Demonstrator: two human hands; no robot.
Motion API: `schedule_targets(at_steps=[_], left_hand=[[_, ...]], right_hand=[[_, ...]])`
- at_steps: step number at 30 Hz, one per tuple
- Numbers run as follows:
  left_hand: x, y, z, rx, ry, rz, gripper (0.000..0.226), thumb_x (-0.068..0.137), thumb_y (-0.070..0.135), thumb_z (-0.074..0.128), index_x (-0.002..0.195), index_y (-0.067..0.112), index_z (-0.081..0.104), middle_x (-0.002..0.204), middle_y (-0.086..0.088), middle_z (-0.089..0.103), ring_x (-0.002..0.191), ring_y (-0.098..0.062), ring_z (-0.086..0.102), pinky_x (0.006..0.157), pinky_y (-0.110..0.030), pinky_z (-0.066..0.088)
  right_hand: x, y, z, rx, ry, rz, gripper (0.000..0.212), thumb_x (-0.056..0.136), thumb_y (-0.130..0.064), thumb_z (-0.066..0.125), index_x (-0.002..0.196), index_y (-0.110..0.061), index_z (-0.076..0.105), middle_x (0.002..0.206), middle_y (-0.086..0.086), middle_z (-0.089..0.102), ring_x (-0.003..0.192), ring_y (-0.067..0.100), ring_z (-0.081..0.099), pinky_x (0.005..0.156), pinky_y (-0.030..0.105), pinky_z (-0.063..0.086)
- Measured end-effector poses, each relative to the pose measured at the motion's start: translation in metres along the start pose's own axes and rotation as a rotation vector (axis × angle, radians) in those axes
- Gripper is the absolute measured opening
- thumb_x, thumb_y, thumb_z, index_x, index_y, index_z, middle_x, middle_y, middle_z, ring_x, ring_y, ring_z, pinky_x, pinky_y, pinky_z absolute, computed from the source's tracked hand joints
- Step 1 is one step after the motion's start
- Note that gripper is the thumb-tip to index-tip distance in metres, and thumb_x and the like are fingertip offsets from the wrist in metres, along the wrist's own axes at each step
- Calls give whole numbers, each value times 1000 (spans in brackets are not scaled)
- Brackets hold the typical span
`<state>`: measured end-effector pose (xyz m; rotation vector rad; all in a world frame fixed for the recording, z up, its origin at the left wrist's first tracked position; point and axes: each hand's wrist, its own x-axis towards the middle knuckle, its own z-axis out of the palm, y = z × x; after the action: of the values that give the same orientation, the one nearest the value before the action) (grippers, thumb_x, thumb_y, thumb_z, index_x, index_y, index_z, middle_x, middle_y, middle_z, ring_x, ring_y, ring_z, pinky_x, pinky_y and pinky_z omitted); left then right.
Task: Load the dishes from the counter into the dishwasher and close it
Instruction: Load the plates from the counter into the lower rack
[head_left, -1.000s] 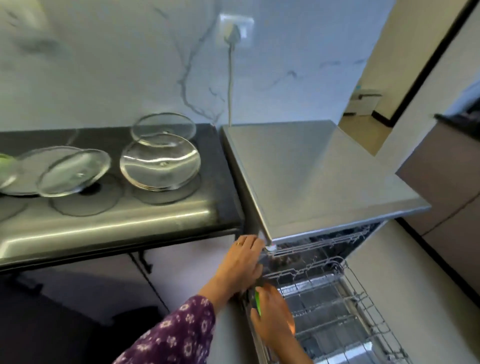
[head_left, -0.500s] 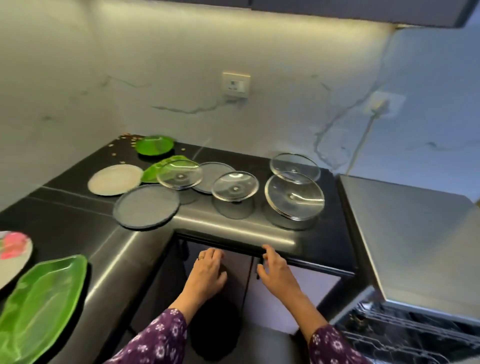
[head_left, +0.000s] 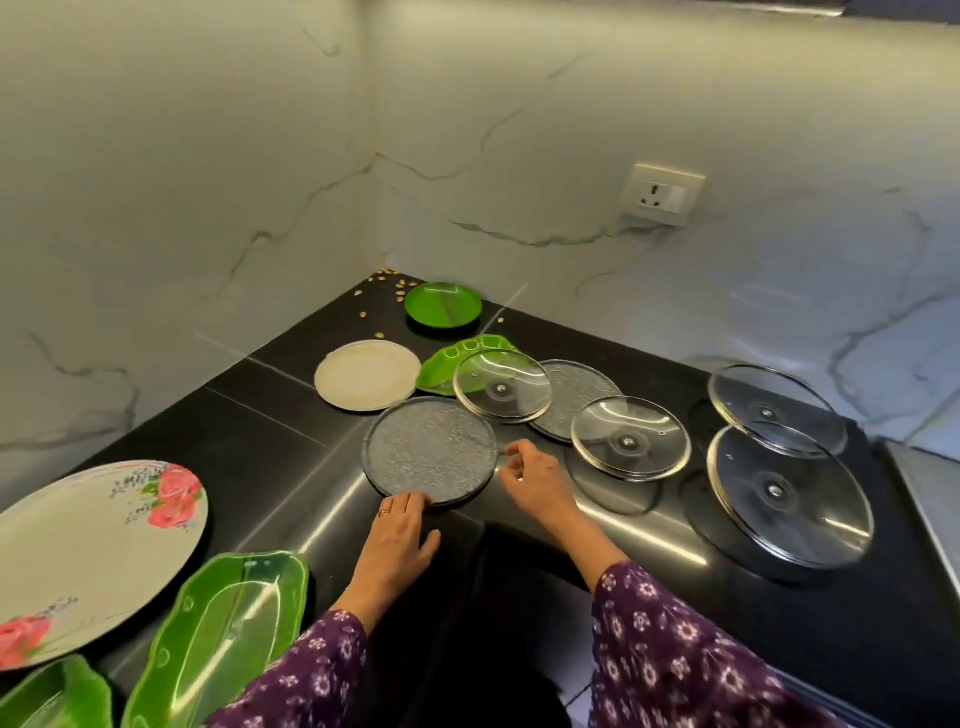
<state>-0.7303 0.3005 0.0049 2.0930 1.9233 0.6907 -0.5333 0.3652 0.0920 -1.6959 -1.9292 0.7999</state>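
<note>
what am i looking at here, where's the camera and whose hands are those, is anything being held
There is no machine here: a person wears one camera on the head, looking forward and down, so you see their own arms in purple flowered sleeves. The left hand rests its fingers on the near edge of a grey speckled plate; the right hand hovers beside its rim, fingers loosely curled. Nothing is lifted yet. The black counter also holds four glass lids, a cream plate, a round green plate, a flowered plate and green leaf-shaped trays.
</note>
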Motion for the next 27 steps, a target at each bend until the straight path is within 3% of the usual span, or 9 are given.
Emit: schedule_targets(at_steps=[6, 10, 13, 20, 23, 27], left_hand=[[24, -34, 5, -81, 135, -155, 31, 84, 27, 63, 109, 12, 54, 108, -2, 55, 104, -21, 49, 93, -33, 43], [38, -54, 6, -105, 263, -267, 42, 85, 39, 38, 109, 9, 54, 105, -4, 55, 99, -20, 47, 89, -37, 46], [46, -63, 7, -135, 337, -365, 30, 88, 33, 39, 104, 11, 51, 101, -2, 51, 94, -17, 43, 85, -36, 45], [50, -67, 12, -81, 343, -386, 11, 94, 19, 41, 102, 16, 48, 97, 4, 46, 89, -14, 42, 83, -32, 43], [51, -67, 13, -74, 346, -384, 12, 94, 16, 41, 104, 18, 47, 97, 6, 45, 90, -12, 42, 85, -29, 41], [51, -68, 13, -90, 345, -383, 15, 93, 12, 41, 106, 17, 47, 99, 6, 46, 93, -12, 43, 87, -30, 41]], right_hand=[[63, -19, 40, -3, -56, 30, 27, 88, -16, 57, 112, -3, 57, 97, 11, 66, 83, 13, 53, 72, 17, 37], [94, -26, 68, -34, -103, 13, 26, 87, -17, 58, 110, -5, 57, 92, 6, 61, 87, 17, 55, 75, 23, 41], [116, -33, 87, -88, -142, -36, 28, 89, -13, 54, 115, -5, 56, 103, 9, 62, 98, 22, 57, 82, 25, 41], [163, -55, 121, -292, -210, -196, 44, 83, 7, 45, 122, -13, 51, 125, 11, 53, 119, 28, 47, 95, 42, 44], [172, -55, 128, -455, -202, -199, 47, 84, 8, 44, 129, -7, 44, 130, 14, 46, 122, 31, 40, 98, 41, 41], [168, -49, 132, -538, -84, -158, 38, 85, 0, 46, 123, -1, 42, 125, 17, 46, 116, 32, 41, 96, 36, 38]])
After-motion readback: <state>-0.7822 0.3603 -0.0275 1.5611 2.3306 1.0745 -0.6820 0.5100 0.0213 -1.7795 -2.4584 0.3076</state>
